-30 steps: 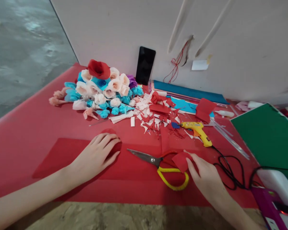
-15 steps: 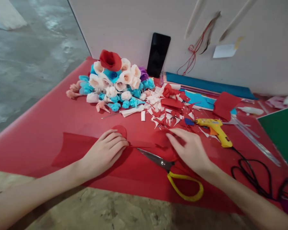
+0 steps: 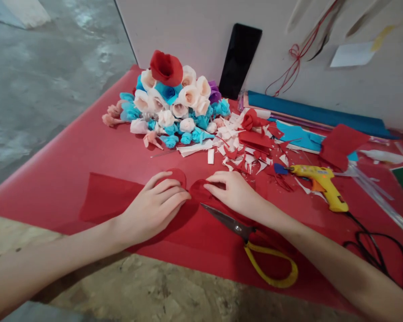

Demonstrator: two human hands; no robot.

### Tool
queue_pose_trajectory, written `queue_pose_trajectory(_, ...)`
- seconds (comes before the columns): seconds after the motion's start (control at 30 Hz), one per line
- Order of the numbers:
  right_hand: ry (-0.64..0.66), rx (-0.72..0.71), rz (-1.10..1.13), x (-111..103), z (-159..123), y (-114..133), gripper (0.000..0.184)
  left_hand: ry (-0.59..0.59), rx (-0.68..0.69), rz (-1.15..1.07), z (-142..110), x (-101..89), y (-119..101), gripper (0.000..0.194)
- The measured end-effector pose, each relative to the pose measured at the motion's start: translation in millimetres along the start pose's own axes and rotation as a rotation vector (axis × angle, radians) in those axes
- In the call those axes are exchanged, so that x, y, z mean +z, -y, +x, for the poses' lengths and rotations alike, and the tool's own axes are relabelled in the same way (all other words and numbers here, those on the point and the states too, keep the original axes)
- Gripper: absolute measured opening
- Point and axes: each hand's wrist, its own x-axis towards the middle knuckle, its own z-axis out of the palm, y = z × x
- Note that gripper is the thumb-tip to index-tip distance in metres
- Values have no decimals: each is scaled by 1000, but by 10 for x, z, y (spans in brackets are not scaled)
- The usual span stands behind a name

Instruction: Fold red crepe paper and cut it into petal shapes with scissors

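Observation:
My left hand [image 3: 157,205] lies flat, palm down, with its fingers over a rounded red paper piece [image 3: 178,177] on the table. Between the thumb and fingers of my right hand [image 3: 230,190] is another small red paper piece [image 3: 199,189], just to the right of my left fingertips. Scissors [image 3: 240,229] with yellow-wrapped handles lie below my right hand, blades pointing left towards my left hand. A long strip of red paper [image 3: 109,194] stretches beneath my left hand and wrist; its edges blend into the red table.
Crepe-paper flowers [image 3: 174,103] are heaped at the back. Paper scraps [image 3: 233,138] lie beside them. A yellow glue gun [image 3: 322,181] with a black cord [image 3: 372,239] rests at right. A black phone [image 3: 240,60] leans on the wall. The red table [image 3: 60,179] ends at its near edge.
My right hand has moved left, bringing its red paper piece from beside the scissors' handles to near my left hand. My left hand stays on its paper while the camera view shifts.

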Motion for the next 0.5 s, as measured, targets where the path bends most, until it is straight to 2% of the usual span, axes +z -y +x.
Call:
queue_pose_trajectory(0.13,-39,0,11,-18,0,7,22,-50,36,15,-4,15,-13,19)
queue_pose_trajectory(0.27,9,-27,31,-14,19,-2,17,-111,65,16,-11,27,-21,18)
queue_pose_trajectory(0.5,45,-36,-2,53,-17,-5,18,-111,49,28,27,5,-21,17)
